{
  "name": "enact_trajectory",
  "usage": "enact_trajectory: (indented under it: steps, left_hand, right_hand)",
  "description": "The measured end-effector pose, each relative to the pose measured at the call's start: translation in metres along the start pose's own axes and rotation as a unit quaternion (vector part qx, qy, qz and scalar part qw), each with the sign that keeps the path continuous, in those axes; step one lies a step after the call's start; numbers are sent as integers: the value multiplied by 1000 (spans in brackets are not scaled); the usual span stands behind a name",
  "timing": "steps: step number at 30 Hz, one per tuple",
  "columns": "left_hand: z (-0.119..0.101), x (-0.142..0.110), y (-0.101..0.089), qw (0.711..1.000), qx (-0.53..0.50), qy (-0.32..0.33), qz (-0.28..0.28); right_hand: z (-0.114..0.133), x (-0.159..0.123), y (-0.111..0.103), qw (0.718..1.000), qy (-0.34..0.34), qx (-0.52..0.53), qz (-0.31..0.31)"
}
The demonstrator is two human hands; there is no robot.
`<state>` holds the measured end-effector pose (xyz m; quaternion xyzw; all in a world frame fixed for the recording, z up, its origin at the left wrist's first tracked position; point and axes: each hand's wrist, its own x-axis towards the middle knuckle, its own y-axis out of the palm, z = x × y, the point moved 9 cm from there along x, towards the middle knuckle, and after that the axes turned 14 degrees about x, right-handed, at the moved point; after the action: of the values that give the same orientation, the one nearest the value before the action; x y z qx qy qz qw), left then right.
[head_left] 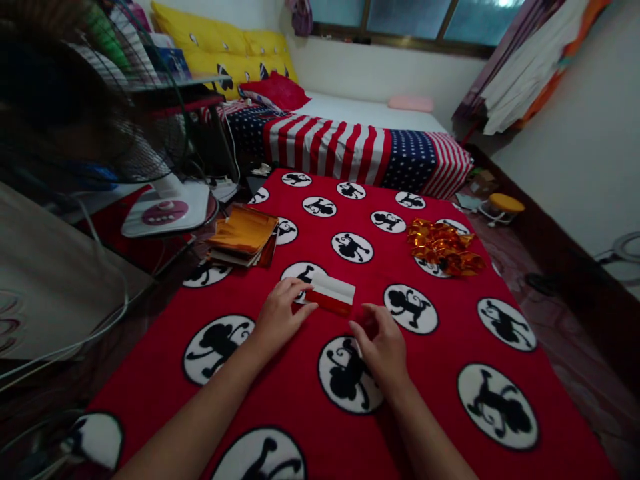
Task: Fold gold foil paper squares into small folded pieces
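Observation:
A folded sheet of foil paper (332, 293) lies on the red cloth in front of me, its upper strip white and its lower strip shiny orange-red. My left hand (283, 313) holds the sheet at its left end, with the thumb at the lower edge and the fingers at the upper one. Just off the right end, my right hand (384, 343) is open, its fingers curved and its thumb apart from them. Left of the hands is a stack of gold foil paper sheets (241, 230). Shiny folded orange foil pieces (441, 247) sit in a pile to the right.
The red cloth with monkey prints (360, 213) covers the work surface. At the left stands a fan (165, 200) with cables near it. Beyond is a bed with a stars-and-stripes cover (330, 143). A yellow-topped stool (506, 203) stands by the right wall.

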<state>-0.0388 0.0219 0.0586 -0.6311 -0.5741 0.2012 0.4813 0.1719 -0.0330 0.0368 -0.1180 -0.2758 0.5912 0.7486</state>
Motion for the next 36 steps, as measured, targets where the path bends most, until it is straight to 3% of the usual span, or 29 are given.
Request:
enact_trajectory:
  steps: [2,6,11,18,23,27,29,31,33,36]
  left_hand:
    - [-1,16,19,1000,5,3,21]
    - [8,33,41,998,35,3,59]
    - [16,33,45,998,28,-40,34]
    - [12,34,51,998,6,-38,55]
    - [-8,44,59,997,15,-29,66]
    - [-31,51,64,998,39,-39,26]
    - [-36,52,68,998,37,-43,13]
    - [-38,52,73,999,25,-32,18]
    - [-39,52,79,999,2,-10,36]
    - [-36,51,82,998,-9,3,54]
  right_hand:
    - [-4,2,8,999,24,-31,-20]
    - [-14,9,5,996,55,-64,-33]
    - [-9,14,8,993,96,-59,-45]
    - [-13,23,18,982,165,-81,-29]
    - [-40,42,-8,982,183,-36,-35]
    - [-63,61,-41,982,177,-59,-42]
    - [-59,64,-51,985,139,-84,-66]
    - [-34,57,-54,985,49,-102,-127]
    - [-5,42,-36,986,-39,-65,-150]
    - [25,21,31,996,-84,-40,2]
